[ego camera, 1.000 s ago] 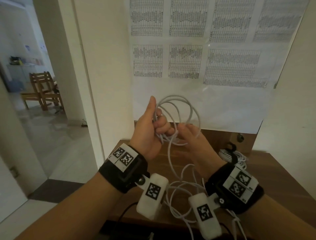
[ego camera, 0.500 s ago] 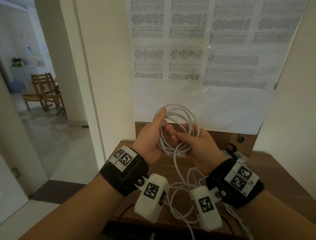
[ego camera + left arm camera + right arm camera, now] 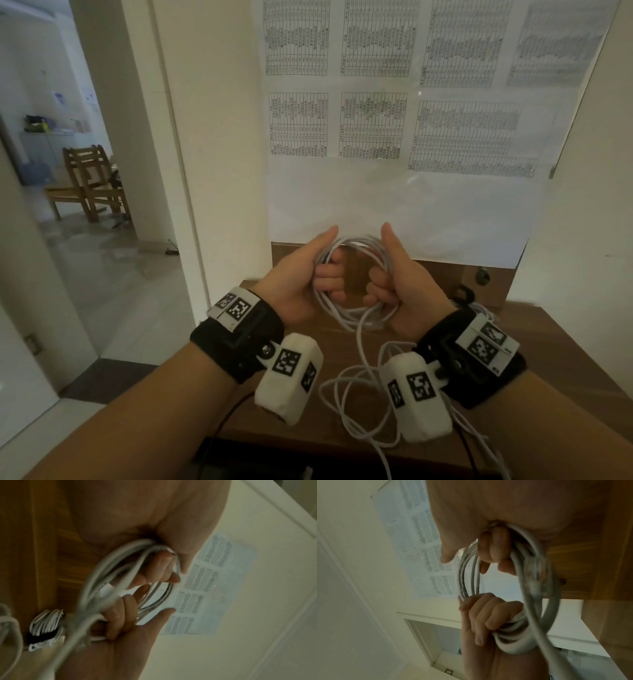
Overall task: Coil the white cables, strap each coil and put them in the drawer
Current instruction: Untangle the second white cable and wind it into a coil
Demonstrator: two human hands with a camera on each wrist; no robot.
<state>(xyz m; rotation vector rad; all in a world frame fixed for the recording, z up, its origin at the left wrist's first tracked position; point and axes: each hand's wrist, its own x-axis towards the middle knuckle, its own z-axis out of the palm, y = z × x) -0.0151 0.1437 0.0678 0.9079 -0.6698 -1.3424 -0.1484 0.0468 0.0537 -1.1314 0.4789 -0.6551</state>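
A white cable coil [image 3: 356, 245] is held upright above the wooden desk [image 3: 548, 342]. My left hand [image 3: 308, 277] grips its left side with curled fingers and the thumb up. My right hand [image 3: 397, 287] grips its right side the same way. The cable's loose tail [image 3: 359, 377] hangs from the coil and loops on the desk between my wrists. In the left wrist view the coil [image 3: 164, 597] runs through both fists, and a finished coil with a black strap [image 3: 46, 628] lies on the desk. In the right wrist view the coil [image 3: 471, 574] passes under my curled fingers [image 3: 494, 547].
The strapped coil [image 3: 469, 298] lies at the desk's back right, by a wooden panel with a knob [image 3: 482, 275]. Printed sheets [image 3: 376, 120] cover the wall ahead. A doorway with a wooden chair [image 3: 92, 181] opens at the left.
Both hands have come lower with the coil. My right hand, earlier feeding cable at the coil's lower part, now grips the coil's right side with the thumb up.
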